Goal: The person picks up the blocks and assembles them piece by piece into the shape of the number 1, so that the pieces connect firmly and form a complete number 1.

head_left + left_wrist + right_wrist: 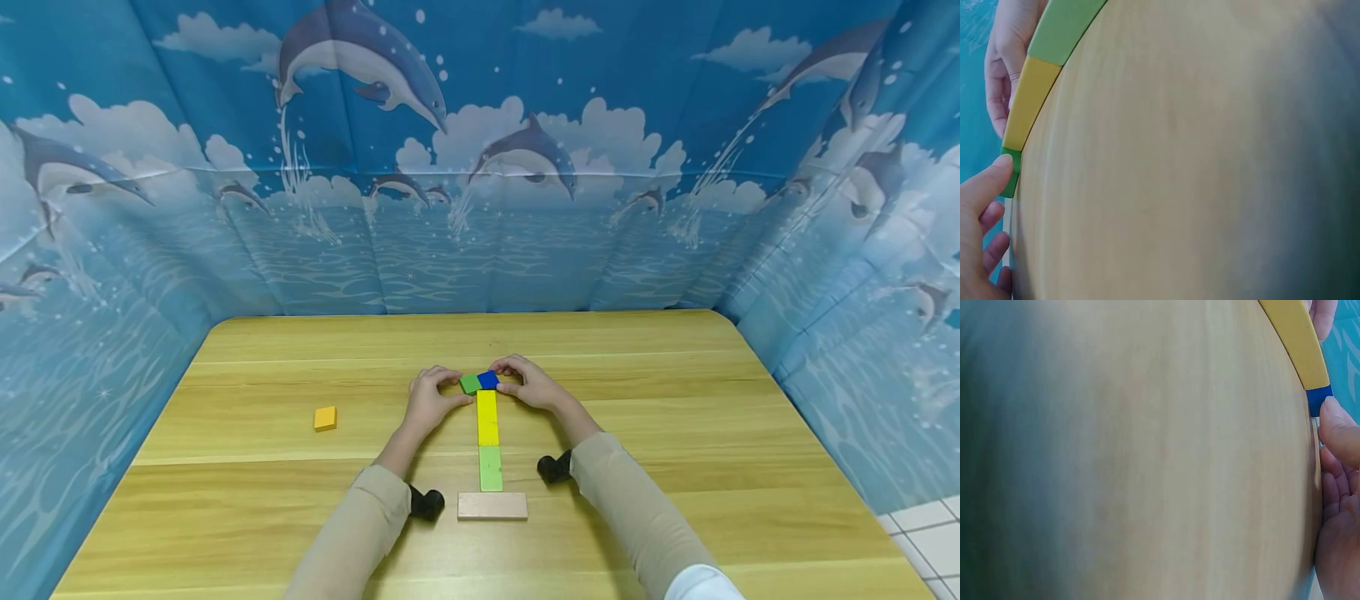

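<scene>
In the head view my left hand (431, 402) pinches a small green block (469, 383) between thumb and fingers. My right hand (534, 386) does the same with a small blue block (488, 380), which touches the green one. Both sit at the far end of a yellow block (487, 418), slightly turned. A light green block (491, 468) continues that line toward me. The left wrist view has the thumb on the green block (1011, 178); in the right wrist view the other thumb presses the blue block (1319, 400).
A plain wooden block (492, 506) lies crosswise below the light green one. An orange block (326, 419) lies apart on the left of the wooden table (637, 358). Behind the table hangs a dolphin-print curtain (487, 250). Black wrist devices (427, 505) sit below the sleeves.
</scene>
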A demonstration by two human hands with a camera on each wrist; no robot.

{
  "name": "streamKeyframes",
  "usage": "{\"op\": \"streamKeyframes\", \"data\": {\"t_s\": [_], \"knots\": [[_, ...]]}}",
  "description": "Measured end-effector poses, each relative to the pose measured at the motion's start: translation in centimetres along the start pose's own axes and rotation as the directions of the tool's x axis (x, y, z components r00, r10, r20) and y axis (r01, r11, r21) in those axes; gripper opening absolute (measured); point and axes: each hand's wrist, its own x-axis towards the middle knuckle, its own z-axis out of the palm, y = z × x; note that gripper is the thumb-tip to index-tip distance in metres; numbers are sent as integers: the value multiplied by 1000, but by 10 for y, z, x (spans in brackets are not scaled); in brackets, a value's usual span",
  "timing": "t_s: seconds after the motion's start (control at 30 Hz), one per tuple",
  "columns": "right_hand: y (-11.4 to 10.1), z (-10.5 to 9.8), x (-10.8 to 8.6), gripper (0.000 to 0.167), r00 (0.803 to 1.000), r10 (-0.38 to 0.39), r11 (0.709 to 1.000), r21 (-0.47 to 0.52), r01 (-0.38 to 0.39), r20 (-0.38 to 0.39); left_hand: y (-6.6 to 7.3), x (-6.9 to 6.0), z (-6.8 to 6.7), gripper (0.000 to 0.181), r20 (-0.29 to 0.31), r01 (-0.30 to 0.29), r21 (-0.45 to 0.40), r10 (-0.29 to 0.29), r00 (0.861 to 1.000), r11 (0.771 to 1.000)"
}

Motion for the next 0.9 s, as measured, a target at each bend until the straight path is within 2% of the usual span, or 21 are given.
{"op": "streamKeyframes", "data": {"t_s": [0.13,0.27,0.37,0.47,0.7,0.9], "knots": [[-17,-3,-5,29,1000,-8,1000,25,8,14,0,-3,-5,41,3,1,-67,-1,1000,998],[-35,-8,-12,28,999,-17,1000,10,16,31,-1,-7,-11,40,-7,-25,-79,24,1000,997],[-38,-8,-13,28,999,-12,1000,1,12,33,-1,-9,-18,41,-20,-46,-78,44,999,996],[-35,-8,-11,28,999,-14,1000,2,14,32,-1,-12,-25,42,-30,-56,-67,54,998,996],[-1,0,-1,30,1000,-11,1000,1,11,10,-2,-23,-46,44,-69,-53,-34,51,996,998],[4,-1,0,29,1000,-15,1000,-11,15,12,-9,-35,-65,47,-124,-27,-4,26,992,1000]]}}
